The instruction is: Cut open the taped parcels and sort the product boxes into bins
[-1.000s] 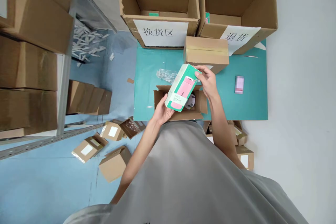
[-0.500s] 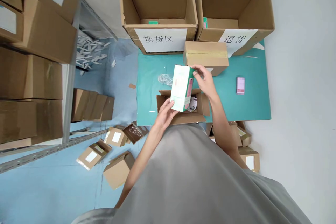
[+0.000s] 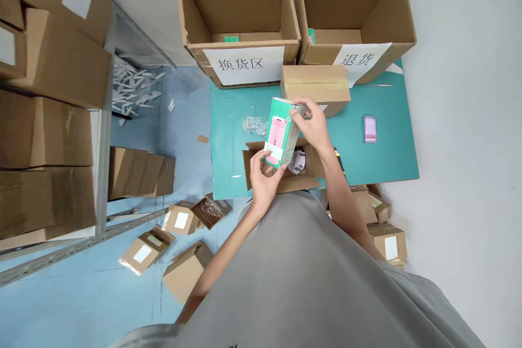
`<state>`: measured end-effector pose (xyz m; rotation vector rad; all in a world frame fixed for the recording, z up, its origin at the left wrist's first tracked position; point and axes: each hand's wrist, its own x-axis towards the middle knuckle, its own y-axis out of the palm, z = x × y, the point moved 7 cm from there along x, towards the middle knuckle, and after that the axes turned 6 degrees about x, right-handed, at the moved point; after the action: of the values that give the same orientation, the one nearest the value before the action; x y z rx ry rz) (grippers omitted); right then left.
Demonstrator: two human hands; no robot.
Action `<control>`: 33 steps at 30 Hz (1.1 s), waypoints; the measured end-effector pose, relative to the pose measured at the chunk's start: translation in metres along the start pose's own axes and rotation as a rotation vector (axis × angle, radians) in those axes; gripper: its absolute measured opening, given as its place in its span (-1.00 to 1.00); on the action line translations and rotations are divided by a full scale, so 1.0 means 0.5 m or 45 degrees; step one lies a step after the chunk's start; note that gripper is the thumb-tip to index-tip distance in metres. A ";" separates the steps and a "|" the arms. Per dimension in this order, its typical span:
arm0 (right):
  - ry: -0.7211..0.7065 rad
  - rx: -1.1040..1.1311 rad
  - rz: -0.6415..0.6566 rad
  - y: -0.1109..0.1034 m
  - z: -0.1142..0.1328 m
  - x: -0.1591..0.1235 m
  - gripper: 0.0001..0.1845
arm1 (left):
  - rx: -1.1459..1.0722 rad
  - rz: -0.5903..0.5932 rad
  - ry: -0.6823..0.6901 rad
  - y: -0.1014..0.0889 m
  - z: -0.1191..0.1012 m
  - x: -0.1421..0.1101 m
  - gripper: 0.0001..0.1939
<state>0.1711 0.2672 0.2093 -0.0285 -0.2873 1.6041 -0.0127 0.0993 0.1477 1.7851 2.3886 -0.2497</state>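
Observation:
Between my hands is a green and white product box (image 3: 278, 133) with a pink bottle-like item pictured on its front. My left hand (image 3: 265, 178) grips its lower end, thumb on the front face. Fingers of my right hand (image 3: 312, 122) pinch the box's upper right edge. Directly beneath it an open cardboard carton (image 3: 299, 182) stands at the table's near edge, with crumpled printed paper (image 3: 297, 162) inside. Clear plastic wrap (image 3: 256, 126) lies just left of the product box.
Two large open cartons, a left one (image 3: 240, 5) and a right one (image 3: 354, 5), stand at the back of the green table (image 3: 385, 157), bearing paper signs. A closed carton (image 3: 316, 87) sits before them. A phone (image 3: 370, 129) lies at right. Shelved boxes (image 3: 61, 60) fill the left.
The product box has been turned in my hands, so the green face with the pink picture now shows instead of the white side. My left hand has shifted its hold at the bottom.

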 end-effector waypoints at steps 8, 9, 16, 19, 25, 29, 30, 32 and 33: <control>0.111 0.227 0.139 -0.025 -0.018 -0.006 -0.39 | -0.466 0.068 -0.352 -0.027 0.034 0.027 -0.54; 0.133 0.285 0.156 -0.027 -0.022 -0.007 -0.39 | -0.554 0.110 -0.422 -0.022 0.041 0.028 -0.56; 0.191 0.439 0.090 -0.011 -0.033 -0.023 -0.34 | -0.629 0.278 -0.590 0.007 0.049 0.019 -0.50; 0.159 0.327 -0.016 -0.010 -0.039 -0.024 -0.34 | -0.456 0.240 -0.456 0.003 0.034 0.015 -0.25; 0.179 0.200 0.039 -0.010 -0.053 -0.024 -0.32 | -0.353 0.210 -0.436 0.005 0.036 -0.002 -0.29; 0.186 0.191 0.096 -0.016 -0.058 -0.023 -0.25 | -0.459 0.231 -0.512 0.006 0.055 0.001 -0.39; 0.193 0.205 0.105 -0.018 -0.060 -0.023 -0.23 | -0.515 0.251 -0.566 0.007 0.064 0.002 -0.41; 0.204 0.258 0.115 -0.020 -0.063 -0.026 -0.21 | -0.647 0.301 -0.686 0.012 0.081 0.003 -0.44; 0.208 0.296 0.120 -0.020 -0.063 -0.028 -0.21 | -0.711 0.329 -0.737 0.015 0.087 0.003 -0.46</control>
<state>0.1878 0.2587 0.1788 0.0058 0.0282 1.7090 -0.0051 0.0931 0.1047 1.4715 1.6052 -0.0442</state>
